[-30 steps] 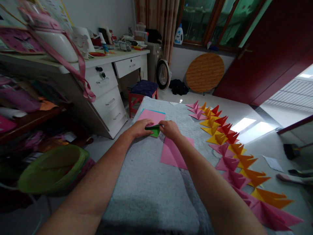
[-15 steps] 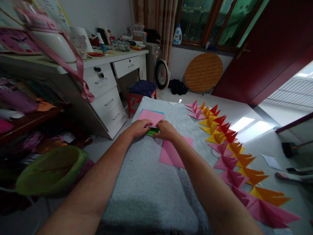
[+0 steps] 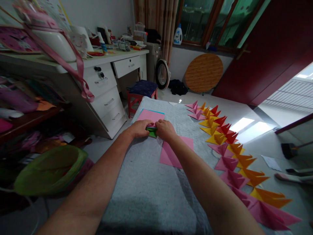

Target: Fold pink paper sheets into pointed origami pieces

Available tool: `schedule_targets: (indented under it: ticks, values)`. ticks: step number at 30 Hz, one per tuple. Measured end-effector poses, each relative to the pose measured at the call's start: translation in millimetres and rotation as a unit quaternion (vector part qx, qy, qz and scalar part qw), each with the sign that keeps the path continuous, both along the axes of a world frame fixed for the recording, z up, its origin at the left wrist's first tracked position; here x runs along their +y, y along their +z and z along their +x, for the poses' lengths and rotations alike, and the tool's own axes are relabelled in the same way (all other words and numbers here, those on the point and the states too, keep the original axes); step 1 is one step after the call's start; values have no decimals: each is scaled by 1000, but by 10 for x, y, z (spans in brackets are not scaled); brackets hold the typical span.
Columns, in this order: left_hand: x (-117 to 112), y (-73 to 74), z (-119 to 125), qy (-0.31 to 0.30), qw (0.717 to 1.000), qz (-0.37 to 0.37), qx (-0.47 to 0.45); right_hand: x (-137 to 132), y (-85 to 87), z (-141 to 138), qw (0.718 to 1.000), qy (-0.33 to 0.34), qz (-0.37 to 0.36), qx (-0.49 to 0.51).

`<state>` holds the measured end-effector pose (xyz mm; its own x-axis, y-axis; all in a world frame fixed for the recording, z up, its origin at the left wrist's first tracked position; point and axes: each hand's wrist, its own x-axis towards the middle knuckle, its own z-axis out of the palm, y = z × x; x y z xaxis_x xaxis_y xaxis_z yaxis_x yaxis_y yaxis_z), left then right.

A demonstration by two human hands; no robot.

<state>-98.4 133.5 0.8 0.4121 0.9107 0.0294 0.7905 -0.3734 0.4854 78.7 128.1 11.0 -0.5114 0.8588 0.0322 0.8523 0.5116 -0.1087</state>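
A stack of coloured paper [image 3: 153, 115] lies toward the far end of the cloth-covered table [image 3: 144, 182]. Its top sheet is pink, with a blue edge behind and green showing at the near side. My left hand [image 3: 141, 128] grips the near left edge, fingers curled over it. Opposite it, my right hand [image 3: 166, 129] is closed on the near right edge, and the near edge looks lifted between the two. A single pink sheet [image 3: 168, 155] lies flat beneath my right forearm, partly covered by it. My fingertips are partly hidden.
Rows of folded paper cranes [image 3: 227, 160] in pink, yellow, orange and red line the table's right side. At the left are a white desk [image 3: 101, 91] and a green-lined bin [image 3: 51, 169]. A stool [image 3: 143, 89] stands behind the table.
My right hand has shifted slightly, its fingers closing more tightly at the paper's near edge. Less of the green paper shows on the left. The cranes and the loose pink sheet stay put.
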Motion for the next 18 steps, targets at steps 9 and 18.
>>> schedule_targets:
  ticks: [9, 18]
  values:
    - [28, -72, -16, 10, 998, 48, 29, 86, -92, 137, 994, -44, -3, 101]
    - [16, -113, -14, 17, 992, 94, 77, 3, -186, 158, 979, -52, -14, 196]
